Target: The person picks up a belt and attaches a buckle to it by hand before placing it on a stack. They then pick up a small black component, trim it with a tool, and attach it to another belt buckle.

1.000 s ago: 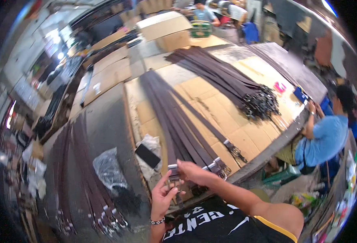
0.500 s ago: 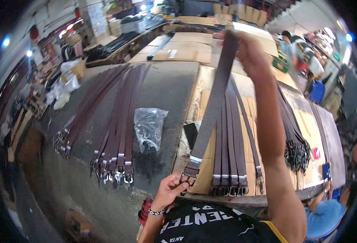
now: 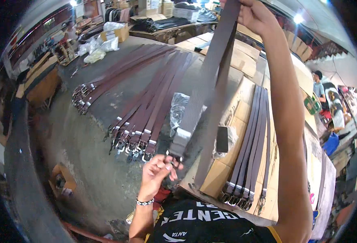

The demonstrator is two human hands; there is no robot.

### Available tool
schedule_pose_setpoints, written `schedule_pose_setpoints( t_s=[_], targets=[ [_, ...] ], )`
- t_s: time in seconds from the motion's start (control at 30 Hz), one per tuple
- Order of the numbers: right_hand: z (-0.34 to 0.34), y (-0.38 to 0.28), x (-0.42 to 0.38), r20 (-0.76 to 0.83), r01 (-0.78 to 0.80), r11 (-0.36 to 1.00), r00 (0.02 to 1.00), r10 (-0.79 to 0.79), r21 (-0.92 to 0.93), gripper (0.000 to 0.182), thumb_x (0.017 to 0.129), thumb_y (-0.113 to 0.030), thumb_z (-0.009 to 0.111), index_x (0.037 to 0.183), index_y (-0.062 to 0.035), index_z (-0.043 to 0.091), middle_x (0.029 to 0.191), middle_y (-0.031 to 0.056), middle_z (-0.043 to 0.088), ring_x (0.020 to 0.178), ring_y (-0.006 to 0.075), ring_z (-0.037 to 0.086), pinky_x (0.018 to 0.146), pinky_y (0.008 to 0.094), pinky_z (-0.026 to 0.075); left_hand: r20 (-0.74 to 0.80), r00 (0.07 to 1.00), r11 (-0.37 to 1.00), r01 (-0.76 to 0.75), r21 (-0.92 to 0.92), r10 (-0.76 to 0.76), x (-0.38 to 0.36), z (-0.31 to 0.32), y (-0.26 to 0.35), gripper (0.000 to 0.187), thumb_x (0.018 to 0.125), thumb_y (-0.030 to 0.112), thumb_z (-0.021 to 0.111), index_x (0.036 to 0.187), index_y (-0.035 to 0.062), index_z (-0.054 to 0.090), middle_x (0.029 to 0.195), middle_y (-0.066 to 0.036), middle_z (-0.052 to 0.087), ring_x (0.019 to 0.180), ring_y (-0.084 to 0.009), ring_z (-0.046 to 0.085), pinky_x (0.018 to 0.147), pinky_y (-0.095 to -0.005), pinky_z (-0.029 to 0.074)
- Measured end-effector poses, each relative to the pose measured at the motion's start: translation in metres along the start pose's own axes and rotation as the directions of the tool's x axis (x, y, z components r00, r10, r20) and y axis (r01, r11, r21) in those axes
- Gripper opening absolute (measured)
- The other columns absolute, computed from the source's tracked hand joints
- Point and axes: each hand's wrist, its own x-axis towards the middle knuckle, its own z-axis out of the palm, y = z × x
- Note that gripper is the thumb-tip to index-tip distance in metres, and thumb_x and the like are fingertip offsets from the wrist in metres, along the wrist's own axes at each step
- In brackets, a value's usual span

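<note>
A dark brown belt (image 3: 217,54) is stretched between my two hands, its strap rising steeply. My left hand (image 3: 156,172) is closed on the buckle end, close to a pale band around the strap. High up, my right hand (image 3: 253,16) grips the middle of the belt, and the free end hangs down over the cardboard. Just beyond my left hand lies a fanned bundle of brown belts (image 3: 156,109) with metal buckles toward me. To the right, several more belts (image 3: 249,146) lie side by side on cardboard.
Another belt bundle (image 3: 113,79) lies farther left on the grey table (image 3: 93,150). Near the middle are a clear plastic bag (image 3: 179,111) and a dark phone (image 3: 222,139) on plastic. A person (image 3: 318,87) is at the far right. An open cardboard box (image 3: 63,180) sits low at left.
My view has turned left. Both hands have moved left with the belt, which has swung from over the cardboard toward the left bundles. Its free strap now hangs apart from the buckle side.
</note>
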Motion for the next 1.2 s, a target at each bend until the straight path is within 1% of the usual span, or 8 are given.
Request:
schedule_pose_setpoints(
  t_s=[0.2,0.33,0.37,0.43,0.53,0.97,1.07,1.2],
  targets=[
    [0.02,-0.046,0.088,0.269,-0.024,0.963,0.962,-0.05,0.267,0.025,0.102,-0.011,0.045,0.111,0.0056,0.06,0.106,0.0197,0.071,0.089,0.0288,0.072,0.083,0.0398,0.06,-0.093,0.973,0.971,-0.196,0.134,0.209,0.03,-0.03,0.046,0.016,0.097,0.01,0.063,0.107,-0.0017,0.058,0.105,-0.019,0.072,0.064,-0.0162,0.065,0.057,-0.0274,0.051],
    [0.063,0.023,0.092,-0.123,0.228,0.963,0.97,-0.211,0.146,0.028,0.103,-0.015,0.047,0.112,0.0077,0.06,0.104,0.019,0.07,0.09,0.0276,0.071,0.086,0.0364,0.058,-0.18,0.948,0.946,-0.217,0.243,0.263,0.029,-0.056,0.053,0.017,0.097,0.01,0.064,0.107,-0.002,0.058,0.104,-0.019,0.073,0.064,-0.0165,0.065,0.057,-0.0278,0.051],
    [-0.008,0.061,0.144,0.253,0.203,0.979,0.949,-0.189,-0.027,0.036,0.105,-0.015,0.04,0.13,0.0069,0.053,0.117,0.0158,0.067,0.098,0.0224,0.068,0.083,0.0352,0.058,-0.216,0.94,0.947,-0.213,0.239,0.266,0.025,-0.068,0.047,0.016,0.098,0.01,0.063,0.108,-0.0016,0.059,0.102,-0.018,0.073,0.064,-0.0167,0.065,0.057,-0.0279,0.051],
    [0.006,0.146,0.112,0.015,0.025,0.799,1.0,-0.021,-0.6,0.043,0.1,-0.03,0.051,0.129,0.0007,0.056,0.114,0.0133,0.066,0.1,0.0249,0.067,0.084,0.0396,0.057,-0.327,0.925,0.98,-0.166,0.109,0.193,0.012,-0.098,0.028,0.015,0.098,0.01,0.062,0.109,-0.0008,0.059,0.102,-0.017,0.073,0.063,-0.0173,0.065,0.057,-0.028,0.05],
    [-0.014,0.28,0.05,-0.223,-0.386,0.699,0.922,0.317,-0.602,0.057,0.093,-0.051,0.062,0.127,-0.0056,0.058,0.107,0.0091,0.067,0.098,0.0239,0.067,0.083,0.0402,0.056,-0.458,0.886,0.998,-0.054,0.035,0.064,-0.013,-0.151,-0.022,0.014,0.099,0.01,0.061,0.11,0.0016,0.06,0.103,-0.016,0.073,0.064,-0.0171,0.066,0.056,-0.0284,0.049],
    [0.008,0.45,-0.31,-0.319,-0.445,0.784,0.889,0.329,-0.433,0.015,0.095,-0.007,0.055,0.102,0.0011,0.065,0.086,0.0058,0.07,0.066,0.0126,0.065,0.059,0.0266,0.051,-0.647,0.755,0.979,0.192,0.066,-0.105,0.005,-0.199,-0.059,0.018,0.097,0.012,0.062,0.109,-0.0027,0.061,0.105,-0.02,0.073,0.066,-0.0212,0.072,0.053,-0.0272,0.057],
    [0.028,0.434,-0.332,-0.353,-0.495,0.702,0.866,0.354,-0.512,0.012,0.092,-0.009,0.061,0.097,0.0002,0.067,0.079,0.01,0.069,0.065,0.0158,0.066,0.059,0.0301,0.05,-0.715,0.691,0.863,0.42,0.28,-0.104,0.01,-0.205,-0.051,0.028,0.095,0.016,0.065,0.115,-0.004,0.063,0.1,-0.018,0.074,0.072,-0.024,0.073,0.057,-0.0319,0.056],
    [0.051,0.434,-0.341,-0.336,-0.397,0.603,0.916,0.218,-0.692,0.02,0.09,-0.021,0.065,0.097,-0.0029,0.067,0.084,0.0163,0.071,0.079,0.0341,0.069,0.071,0.0417,0.053,-0.594,0.726,0.279,0.525,0.804,0.346,-0.007,-0.216,-0.054,0.027,0.09,0.018,0.066,0.108,-0.0023,0.07,0.096,-0.017,0.074,0.082,-0.026,0.072,0.07,-0.0391,0.054]
  ],
)
